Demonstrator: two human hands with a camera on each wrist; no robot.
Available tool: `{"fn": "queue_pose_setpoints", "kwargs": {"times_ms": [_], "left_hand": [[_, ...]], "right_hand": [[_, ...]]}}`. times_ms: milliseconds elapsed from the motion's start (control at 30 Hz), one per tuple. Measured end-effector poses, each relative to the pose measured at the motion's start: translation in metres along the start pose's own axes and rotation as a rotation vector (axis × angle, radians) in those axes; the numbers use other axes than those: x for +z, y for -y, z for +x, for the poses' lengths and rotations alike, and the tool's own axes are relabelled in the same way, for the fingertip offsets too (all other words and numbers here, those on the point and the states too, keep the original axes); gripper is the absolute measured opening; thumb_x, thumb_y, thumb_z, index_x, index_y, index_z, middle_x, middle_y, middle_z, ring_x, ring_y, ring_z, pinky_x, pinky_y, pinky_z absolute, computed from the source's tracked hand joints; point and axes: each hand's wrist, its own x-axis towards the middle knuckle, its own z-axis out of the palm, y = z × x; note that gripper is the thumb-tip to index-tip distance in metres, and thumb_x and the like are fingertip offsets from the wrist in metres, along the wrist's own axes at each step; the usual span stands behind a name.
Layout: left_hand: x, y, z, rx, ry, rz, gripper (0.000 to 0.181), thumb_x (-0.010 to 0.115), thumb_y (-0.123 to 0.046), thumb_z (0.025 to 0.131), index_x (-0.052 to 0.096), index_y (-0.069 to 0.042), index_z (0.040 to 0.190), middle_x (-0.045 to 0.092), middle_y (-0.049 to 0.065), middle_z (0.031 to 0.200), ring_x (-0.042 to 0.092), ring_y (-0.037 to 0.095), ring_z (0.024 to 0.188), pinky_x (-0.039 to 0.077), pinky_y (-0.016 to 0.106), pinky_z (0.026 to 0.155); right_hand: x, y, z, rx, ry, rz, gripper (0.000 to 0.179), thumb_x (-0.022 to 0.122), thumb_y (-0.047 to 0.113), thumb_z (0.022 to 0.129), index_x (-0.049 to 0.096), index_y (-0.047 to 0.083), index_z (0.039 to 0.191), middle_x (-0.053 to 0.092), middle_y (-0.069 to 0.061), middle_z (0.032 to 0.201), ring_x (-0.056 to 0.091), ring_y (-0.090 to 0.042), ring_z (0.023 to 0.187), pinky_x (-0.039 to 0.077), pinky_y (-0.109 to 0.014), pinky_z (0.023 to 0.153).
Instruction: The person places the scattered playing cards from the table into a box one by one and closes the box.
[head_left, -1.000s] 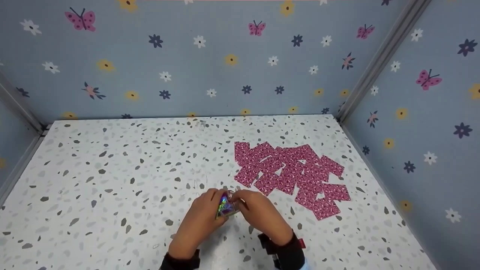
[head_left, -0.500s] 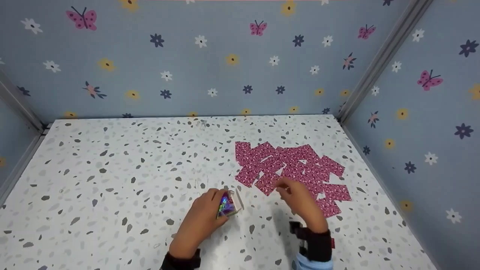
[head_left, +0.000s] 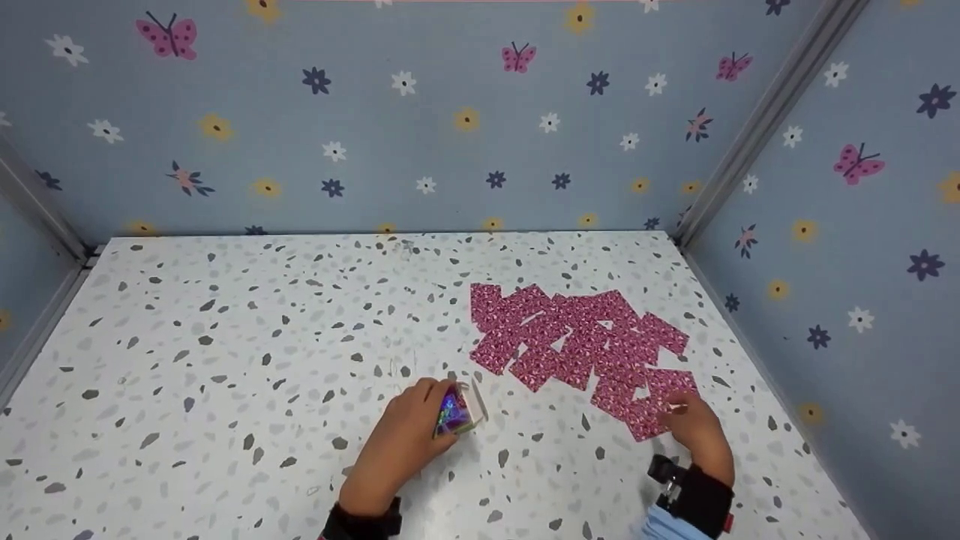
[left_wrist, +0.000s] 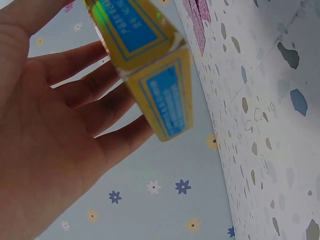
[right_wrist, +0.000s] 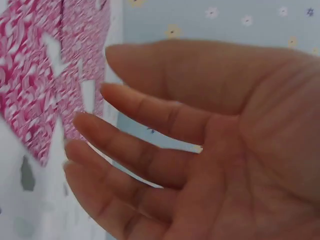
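Observation:
My left hand (head_left: 405, 427) grips a small card box (head_left: 452, 414) between thumb and fingers, near the front middle of the table. Its top is shiny and holographic, and a pale flap (head_left: 476, 405) stands out at its right end. In the left wrist view the box (left_wrist: 167, 97) shows yellow sides with blue printed panels. Several pink patterned cards (head_left: 574, 330) lie face-alike, spread and overlapping, on the right half. Over their front right corner hovers my right hand (head_left: 701, 435); in the right wrist view its fingers are loosely bent, holding nothing, near the pink cards (right_wrist: 30, 75).
The speckled white table (head_left: 225, 360) meets a blue back wall (head_left: 375, 150) printed with flowers and butterflies. A similar side wall (head_left: 840, 262) rises along the right edge, close to the right hand.
My right hand has left the box's flap end and moved right, across the cards to their front right corner. The left hand keeps its grip on the box in the same place.

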Motion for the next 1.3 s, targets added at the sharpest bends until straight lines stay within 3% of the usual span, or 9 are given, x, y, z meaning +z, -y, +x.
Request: {"fn": "queue_pose_setpoints", "kwargs": {"times_ms": [200, 333, 567, 767, 1000, 1167, 1300], "left_hand": [[0.0, 0.001, -0.001, -0.011, 0.024, -0.006, 0.062, 0.077, -0.025, 0.074, 0.05, 0.002, 0.123, 0.055, 0.014, 0.114, 0.057, 0.027, 0.1, 0.047, 0.043, 0.087], [0.0, 0.001, -0.001, -0.022, 0.038, -0.021, 0.063, 0.077, -0.026, 0.074, 0.05, 0.001, 0.124, 0.055, 0.014, 0.115, 0.057, 0.028, 0.101, 0.047, 0.043, 0.088], [-0.002, 0.001, 0.0, -0.05, 0.07, -0.046, 0.064, 0.076, -0.025, 0.074, 0.049, 0.0, 0.127, 0.055, 0.014, 0.116, 0.056, 0.028, 0.102, 0.047, 0.044, 0.089], [-0.003, 0.0, 0.002, -0.06, 0.082, -0.047, 0.065, 0.076, -0.024, 0.074, 0.049, 0.001, 0.127, 0.055, 0.015, 0.117, 0.056, 0.028, 0.103, 0.047, 0.044, 0.091], [-0.003, 0.0, 0.001, -0.055, 0.08, -0.045, 0.067, 0.076, -0.025, 0.074, 0.048, 0.002, 0.128, 0.055, 0.015, 0.117, 0.056, 0.029, 0.103, 0.046, 0.045, 0.091], [-0.003, 0.0, 0.001, -0.039, 0.059, -0.047, 0.065, 0.076, -0.024, 0.074, 0.049, 0.002, 0.127, 0.055, 0.014, 0.114, 0.056, 0.028, 0.101, 0.047, 0.044, 0.089], [-0.003, -0.001, 0.0, -0.021, 0.046, -0.038, 0.065, 0.077, -0.024, 0.074, 0.049, 0.003, 0.126, 0.055, 0.014, 0.112, 0.056, 0.026, 0.099, 0.047, 0.044, 0.087]], "right_hand": [[0.004, -0.009, 0.011, 0.101, 0.029, 0.051, 0.058, 0.047, 0.013, 0.09, 0.024, -0.009, 0.139, 0.024, -0.038, 0.139, 0.028, -0.052, 0.126, 0.029, -0.059, 0.103], [0.01, -0.014, 0.016, 0.17, 0.021, -0.007, 0.07, 0.054, 0.015, 0.085, 0.018, -0.008, 0.14, 0.015, -0.041, 0.137, 0.019, -0.055, 0.125, 0.026, -0.064, 0.102], [0.021, -0.012, 0.021, 0.214, -0.041, -0.08, 0.088, 0.065, 0.021, 0.079, 0.009, -0.014, 0.137, 0.017, -0.043, 0.127, 0.018, -0.057, 0.12, 0.023, -0.068, 0.1], [0.02, -0.013, 0.024, 0.296, -0.023, -0.074, 0.093, 0.065, 0.027, 0.082, 0.004, -0.016, 0.138, 0.016, -0.045, 0.131, 0.017, -0.058, 0.125, 0.021, -0.066, 0.104], [0.017, -0.018, 0.022, 0.275, 0.017, -0.067, 0.078, 0.064, 0.028, 0.082, 0.023, -0.017, 0.13, 0.032, -0.041, 0.13, 0.029, -0.056, 0.121, 0.028, -0.061, 0.102], [0.015, -0.022, 0.02, 0.179, 0.029, -0.082, 0.058, 0.062, 0.022, 0.082, 0.041, -0.02, 0.116, 0.051, -0.036, 0.114, 0.049, -0.048, 0.105, 0.041, -0.054, 0.092], [0.01, -0.027, 0.019, 0.153, 0.063, -0.033, 0.046, 0.058, 0.019, 0.084, 0.045, -0.018, 0.109, 0.053, -0.031, 0.104, 0.052, -0.041, 0.097, 0.043, -0.048, 0.087]]}}
